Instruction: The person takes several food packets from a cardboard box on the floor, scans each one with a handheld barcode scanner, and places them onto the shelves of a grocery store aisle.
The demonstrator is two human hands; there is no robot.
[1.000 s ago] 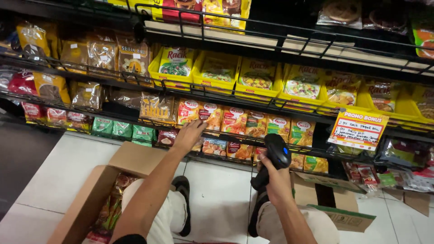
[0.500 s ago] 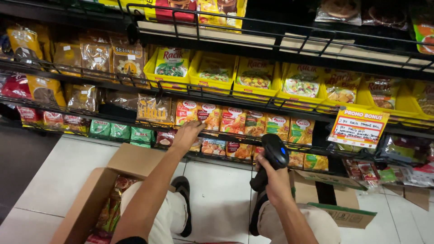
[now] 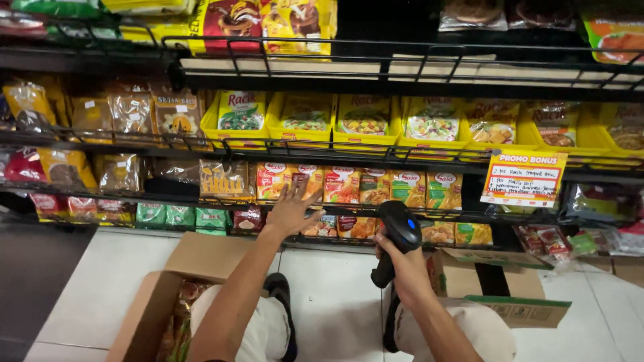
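One black scanner (image 3: 400, 236) sits in the right hand (image 3: 402, 267), which grips its handle with fingers wrapped tight, head aimed at the low shelf. The left hand (image 3: 292, 209) reaches forward with fingers spread wide, holding nothing, its tips at a row of about six orange-red packets (image 3: 342, 186) behind a black wire rail (image 3: 402, 159). Above stands a row of yellow trays (image 3: 365, 137). Two cardboard boxes rest on the white tile floor (image 3: 335, 308): one open box (image 3: 161, 302) beside the left arm, another (image 3: 510, 295) beside the right. A yellow sign (image 3: 524, 178) hangs from the rail.

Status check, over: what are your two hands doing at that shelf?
Left hand open, reaching the orange packets. Right hand grips black scanner. Nothing blocking.
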